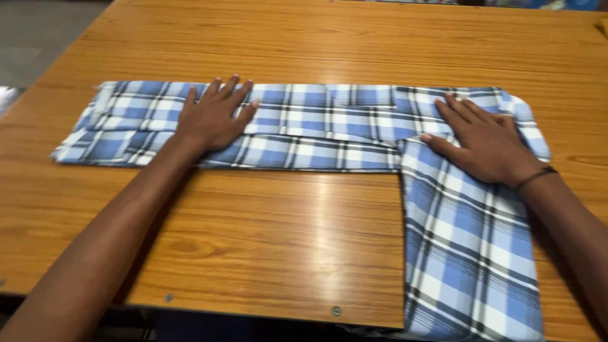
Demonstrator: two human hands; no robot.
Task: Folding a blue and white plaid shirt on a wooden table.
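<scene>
Blue, white and black plaid cloth (329,126) lies on the wooden desk (266,240), folded into a long band running left to right across it; at the right end a wide section turns toward the person and hangs over the near edge. Left hand (212,117) flat on the band's left part, palm down, fingers (228,92) spread, gripping nothing. Right hand (484,142) flat at the band's right corner, fingers slightly apart, pressing the cloth, thin dark wristband (535,177) on that wrist
</scene>
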